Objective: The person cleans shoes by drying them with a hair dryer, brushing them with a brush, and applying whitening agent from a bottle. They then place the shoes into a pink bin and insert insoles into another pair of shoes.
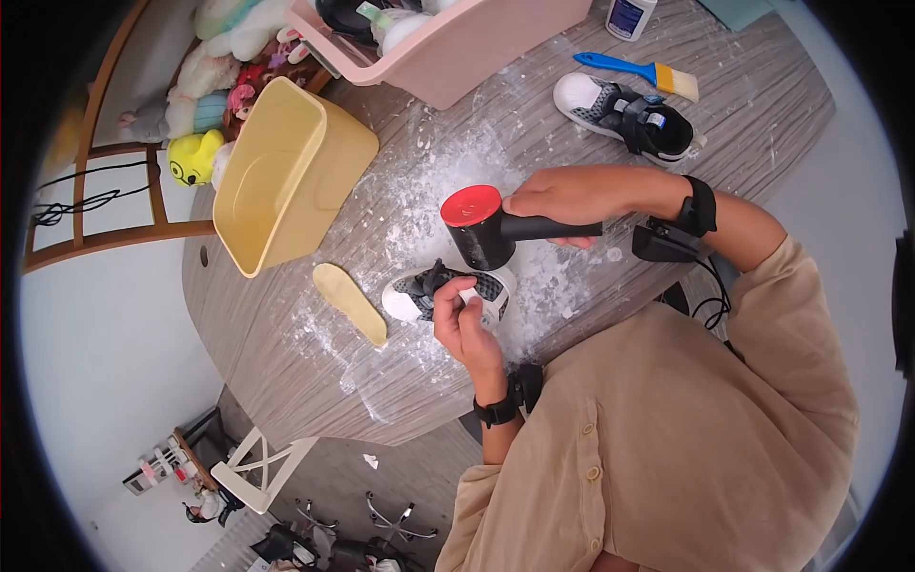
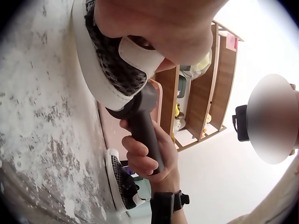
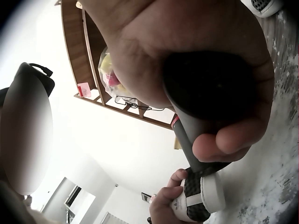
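My right hand (image 1: 577, 195) grips the handle of a black hair dryer (image 1: 481, 236) whose flat upper end is red. The dryer's barrel stands upright, its lower end close over a grey, black and white sneaker (image 1: 405, 300). Around the sneaker curl the fingers of my left hand (image 1: 467, 329), holding it low over the powdery table. The left wrist view has the dryer's barrel (image 2: 147, 98) right behind the shoe's white heel (image 2: 110, 95), partly hidden by it. A pale yellow insole (image 1: 350, 303) lies flat to the left of the sneaker.
White powder (image 1: 457, 157) covers much of the wooden table. A second sneaker (image 1: 586, 95), a blue-handled brush (image 1: 648, 73) and a white bottle (image 1: 629, 17) sit farther back. A yellow bin (image 1: 334, 172) and a pink tub (image 1: 467, 62) stand along the far-left side.
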